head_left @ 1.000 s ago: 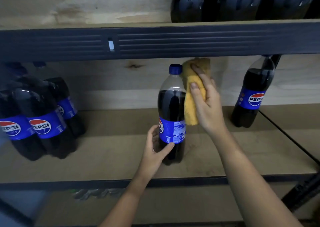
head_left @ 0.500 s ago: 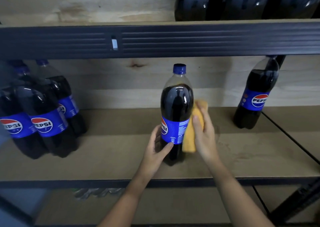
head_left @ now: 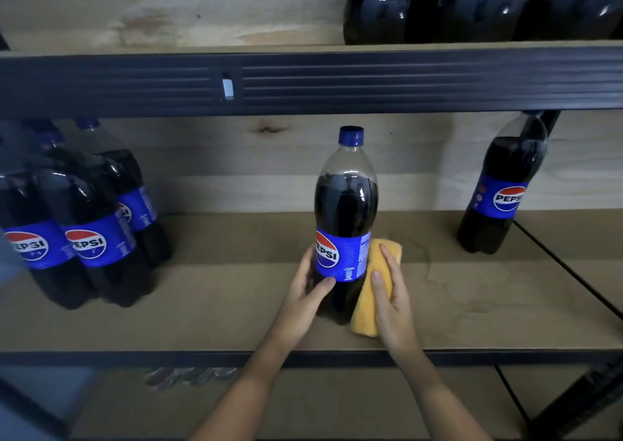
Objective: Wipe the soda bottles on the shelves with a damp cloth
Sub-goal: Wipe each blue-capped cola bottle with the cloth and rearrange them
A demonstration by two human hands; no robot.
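Cola bottle [head_left: 346,225] stands upright mid-shelf [head_left: 215,306], between the two hands. Left hand [head_left: 308,297] wraps its lower body, thumb across the front below the label. Right hand [head_left: 392,300] presses a folded yellow cloth [head_left: 369,306] flat against the bottle's lower right side, fingers extended over it.

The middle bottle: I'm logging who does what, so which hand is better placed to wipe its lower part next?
The right hand. It already presses the yellow cloth against the right side of the middle bottle, near the base. The left hand only steadies the bottle, thumb on the label.
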